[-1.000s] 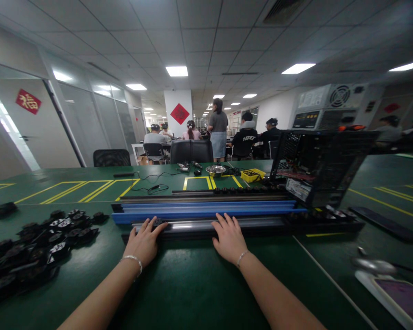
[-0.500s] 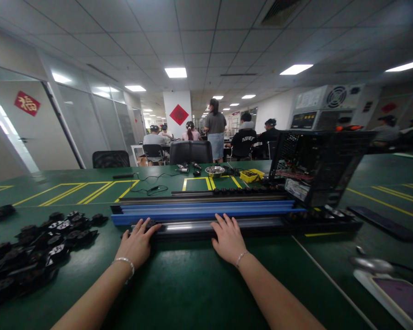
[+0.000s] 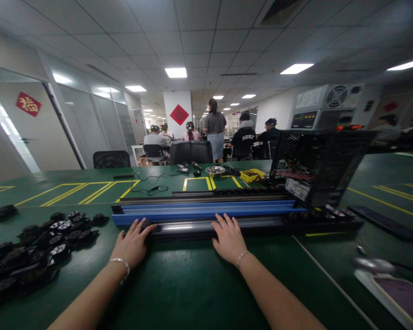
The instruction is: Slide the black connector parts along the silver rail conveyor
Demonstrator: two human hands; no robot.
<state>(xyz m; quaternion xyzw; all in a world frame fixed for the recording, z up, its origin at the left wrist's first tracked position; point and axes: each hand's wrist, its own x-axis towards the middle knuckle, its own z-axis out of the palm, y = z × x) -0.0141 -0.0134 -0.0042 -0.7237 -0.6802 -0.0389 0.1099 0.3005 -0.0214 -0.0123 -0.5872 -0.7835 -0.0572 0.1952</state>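
1. Green mat (image 3: 192, 284) covers the table, marked with yellow lines (image 3: 89, 190).
2. Rail (image 3: 227, 225), a long dark metal profile with a bright strip along its top, lies crosswise on the mat directly in front of the person, parallel to the table edge.
3. Left hand (image 3: 132, 243) lies palm down at the left end of the rail, fingers spread and extended; the fingertips touch a small black part (image 3: 145, 224) at that end. The hand grasps nothing.
4. Right hand (image 3: 229, 238) lies palm down near the middle of the rail, fingers straight and resting on its near edge; it is flat, not clenched, and grasps nothing.
5. Blue rail (image 3: 206, 211) lies just behind the dark one, parallel to it; a further dark rail (image 3: 203, 198) lies behind that.
6. Black parts (image 3: 37, 247) lie in a loose heap on the mat well to the left of the left hand.
7. Computer case (image 3: 316, 165), open-sided, stands at the right end of the rails.
8. Steel bowl (image 3: 215, 170) and yellow tray (image 3: 252, 174) sit farther back on the table.
9. Other people (image 3: 216, 133) sit and stand around a distant table.
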